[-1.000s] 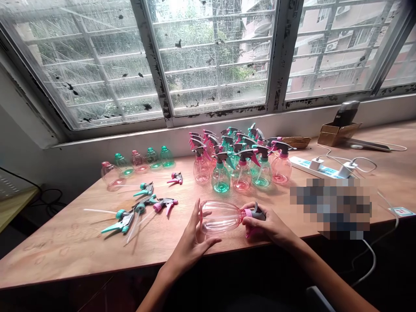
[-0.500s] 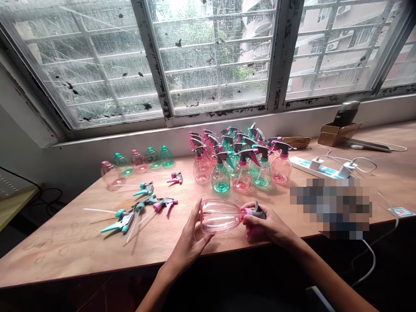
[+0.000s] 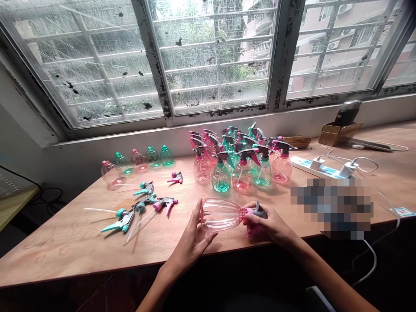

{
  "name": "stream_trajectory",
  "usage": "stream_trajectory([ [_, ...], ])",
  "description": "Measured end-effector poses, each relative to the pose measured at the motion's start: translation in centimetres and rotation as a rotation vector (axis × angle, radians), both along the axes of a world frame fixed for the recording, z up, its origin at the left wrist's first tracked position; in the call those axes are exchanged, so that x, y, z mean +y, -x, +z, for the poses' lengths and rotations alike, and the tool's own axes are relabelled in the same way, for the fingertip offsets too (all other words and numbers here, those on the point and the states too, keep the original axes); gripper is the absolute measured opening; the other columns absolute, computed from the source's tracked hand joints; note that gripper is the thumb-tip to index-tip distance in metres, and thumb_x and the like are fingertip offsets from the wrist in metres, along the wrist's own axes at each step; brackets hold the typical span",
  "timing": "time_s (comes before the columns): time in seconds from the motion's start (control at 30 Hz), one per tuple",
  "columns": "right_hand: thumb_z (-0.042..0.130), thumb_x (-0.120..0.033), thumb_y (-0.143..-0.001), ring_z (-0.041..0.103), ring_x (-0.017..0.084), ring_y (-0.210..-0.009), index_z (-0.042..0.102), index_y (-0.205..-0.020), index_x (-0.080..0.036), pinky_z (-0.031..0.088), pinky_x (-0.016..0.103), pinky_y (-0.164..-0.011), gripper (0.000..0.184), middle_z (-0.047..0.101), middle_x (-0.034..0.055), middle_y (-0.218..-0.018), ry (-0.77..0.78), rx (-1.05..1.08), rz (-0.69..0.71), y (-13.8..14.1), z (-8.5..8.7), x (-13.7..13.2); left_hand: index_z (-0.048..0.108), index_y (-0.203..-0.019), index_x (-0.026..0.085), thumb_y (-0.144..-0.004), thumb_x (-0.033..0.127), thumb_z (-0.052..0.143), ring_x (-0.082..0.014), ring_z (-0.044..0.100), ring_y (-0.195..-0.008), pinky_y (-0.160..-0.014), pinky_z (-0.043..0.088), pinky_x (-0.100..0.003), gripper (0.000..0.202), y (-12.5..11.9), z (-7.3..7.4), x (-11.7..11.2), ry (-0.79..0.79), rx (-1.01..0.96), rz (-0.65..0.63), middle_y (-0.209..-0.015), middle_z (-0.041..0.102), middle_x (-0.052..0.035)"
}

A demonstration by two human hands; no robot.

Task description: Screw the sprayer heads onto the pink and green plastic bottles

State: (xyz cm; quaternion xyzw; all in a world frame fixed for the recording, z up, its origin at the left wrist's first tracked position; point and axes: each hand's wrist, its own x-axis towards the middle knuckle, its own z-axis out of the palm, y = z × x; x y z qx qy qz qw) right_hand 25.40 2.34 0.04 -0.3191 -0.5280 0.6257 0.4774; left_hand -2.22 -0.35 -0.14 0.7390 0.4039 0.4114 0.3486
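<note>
A clear pink spray bottle (image 3: 222, 214) lies sideways between my two hands, just above the front part of the table. My left hand (image 3: 194, 232) grips its base, thumb below and fingers behind. At the neck, my right hand (image 3: 264, 221) is closed round the pink and grey trigger sprayer head (image 3: 259, 211), which sits on the bottle's mouth. Left of my hands lie several loose sprayer heads, among them a teal one (image 3: 121, 220) and a pink one (image 3: 165, 204), with thin white tubes. Whether the held head is tight cannot be seen.
Several bottles with sprayer heads, such as a green one (image 3: 221, 177), stand grouped beyond my hands. Headless bottles, including a pink one (image 3: 112, 175), stand back left. A power strip (image 3: 320, 167) with cables and a cardboard box (image 3: 339, 133) are at the right. A pixelated patch covers part of the table.
My left thumb has shifted slightly to the right along the bottle's underside. The bottle and my right hand stay almost where they were.
</note>
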Motion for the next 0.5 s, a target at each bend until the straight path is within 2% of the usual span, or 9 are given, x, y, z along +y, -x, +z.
stream_trajectory([
  [0.07, 0.087, -0.047, -0.080, 0.068, 0.018, -0.058, 0.060, -0.098, -0.017, 0.059, 0.033, -0.058, 0.044, 0.072, 0.0027, -0.077, -0.004, 0.008, -0.004, 0.0, -0.1, 0.0, -0.002, -0.164, 0.035, -0.093, 0.038, 0.071, -0.0299, 0.056, -0.135, -0.118, 0.039, -0.055, 0.102, 0.0, -0.1, -0.1, 0.060, -0.026, -0.017, -0.157, 0.042, -0.0177],
  [0.17, 0.086, -0.047, -0.081, 0.069, 0.017, -0.058, 0.061, -0.098, -0.017, 0.058, 0.031, -0.058, 0.043, 0.073, 0.0026, -0.077, -0.016, 0.008, 0.005, 0.0, -0.1, 0.0, -0.008, -0.164, 0.031, -0.090, 0.041, 0.075, -0.0326, 0.051, -0.140, -0.119, 0.037, -0.056, 0.111, -0.3, 0.2, -0.3, 0.127, -0.084, -0.009, -0.161, 0.036, -0.0208],
  [0.23, 0.085, -0.048, -0.081, 0.069, 0.018, -0.059, 0.062, -0.098, -0.016, 0.057, 0.030, -0.057, 0.042, 0.073, 0.0025, -0.077, -0.025, -0.002, 0.011, 0.0, 0.0, 0.0, -0.004, -0.164, 0.030, -0.092, 0.042, 0.072, -0.0331, 0.047, -0.143, -0.119, 0.037, -0.056, 0.105, -0.5, 0.5, -0.4, 0.126, -0.088, 0.006, -0.162, 0.034, -0.0204],
  [0.37, 0.085, -0.050, -0.081, 0.069, 0.018, -0.058, 0.063, -0.099, -0.016, 0.056, 0.030, -0.057, 0.044, 0.073, 0.0026, -0.076, -0.040, -0.020, 0.006, 0.0, 0.1, 0.0, 0.015, -0.164, 0.034, -0.093, 0.041, 0.071, -0.0315, 0.040, -0.149, -0.122, 0.035, -0.051, 0.091, -0.5, 0.9, -0.3, 0.045, -0.008, 0.019, -0.163, 0.034, -0.0136],
  [0.5, 0.085, -0.050, -0.080, 0.069, 0.019, -0.059, 0.062, -0.099, -0.016, 0.057, 0.031, -0.058, 0.045, 0.073, 0.0026, -0.074, -0.033, -0.029, 0.013, -0.1, 0.0, 0.0, 0.005, -0.164, 0.035, -0.096, 0.037, 0.066, -0.0286, 0.051, -0.139, -0.120, 0.038, -0.052, 0.092, -0.2, 0.5, -0.1, 0.059, -0.005, 0.014, -0.158, 0.041, -0.0144],
])
